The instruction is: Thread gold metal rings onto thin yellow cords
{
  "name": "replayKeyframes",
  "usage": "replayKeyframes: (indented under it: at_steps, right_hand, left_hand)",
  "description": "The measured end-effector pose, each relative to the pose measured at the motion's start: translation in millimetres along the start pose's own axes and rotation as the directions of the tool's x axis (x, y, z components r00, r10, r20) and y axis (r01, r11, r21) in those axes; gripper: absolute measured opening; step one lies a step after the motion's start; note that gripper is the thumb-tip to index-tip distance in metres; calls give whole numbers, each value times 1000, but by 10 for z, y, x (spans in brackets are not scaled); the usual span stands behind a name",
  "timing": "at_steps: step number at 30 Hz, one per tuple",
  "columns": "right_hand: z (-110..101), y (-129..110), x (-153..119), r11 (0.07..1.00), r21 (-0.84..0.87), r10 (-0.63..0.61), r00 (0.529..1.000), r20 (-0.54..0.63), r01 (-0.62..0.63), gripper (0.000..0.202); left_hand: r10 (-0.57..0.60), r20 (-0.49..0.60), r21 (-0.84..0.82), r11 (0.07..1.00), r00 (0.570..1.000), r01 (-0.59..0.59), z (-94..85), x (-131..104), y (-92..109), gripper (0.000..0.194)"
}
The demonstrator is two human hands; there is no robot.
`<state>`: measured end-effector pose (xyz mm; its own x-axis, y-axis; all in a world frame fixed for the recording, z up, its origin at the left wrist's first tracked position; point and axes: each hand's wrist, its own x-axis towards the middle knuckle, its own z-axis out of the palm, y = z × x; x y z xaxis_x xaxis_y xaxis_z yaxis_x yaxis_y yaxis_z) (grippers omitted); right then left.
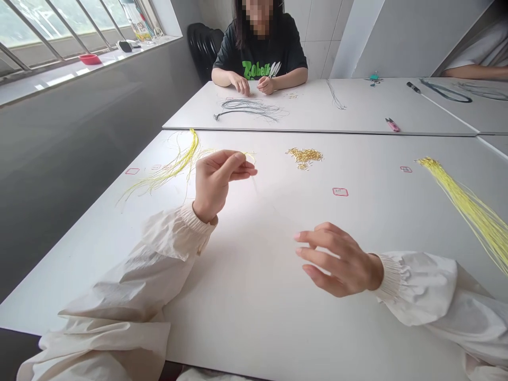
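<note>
My left hand [218, 177] is raised over the table with thumb and fingers pinched together. A thin yellow thread [251, 155] shows at its fingertips, and a faint end hangs below them. Behind that hand lies a loose bundle of yellow threads [177, 166]. Lower and to the right, my right hand [337, 259] hovers with its fingers apart, holding nothing. Beyond both hands sits a pile of small gold-coloured metal pieces [305, 156]. Another bundle of yellow threads [468, 201], with gold pieces at its gathered end, lies at the right.
Red-outlined labels [340, 192] are on the white table [254, 317]. Across the seam, a person in a black shirt [262, 47] works near grey cords [250, 108]. Pink snips [392, 124] lie on the far table. A windowsill [71, 69] runs along the left.
</note>
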<state>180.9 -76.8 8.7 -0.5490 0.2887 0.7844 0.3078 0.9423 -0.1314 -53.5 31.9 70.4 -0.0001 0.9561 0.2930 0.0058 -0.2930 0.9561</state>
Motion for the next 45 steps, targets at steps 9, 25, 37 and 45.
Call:
replayKeyframes:
  at_steps: [9,25,37,45]
  right_hand:
    - [-82,55,288,458,478,787,592,173,-749,21]
    - [-2,91,370,480,499,760,626,175,-721,9]
    - [44,100,338,486,500,760,629,163,-717,10]
    - [13,149,321,497,517,740,652,168,-697,8]
  left_hand:
    - [20,443,113,991,896,-78,192,-600,-84,16]
    - [-195,489,33,978,850,205,264,-713,-31,23]
    - [-261,504,51,961,824,273,282,-697,24,26]
    - [-248,439,53,967,863,250,272,-696,5,22]
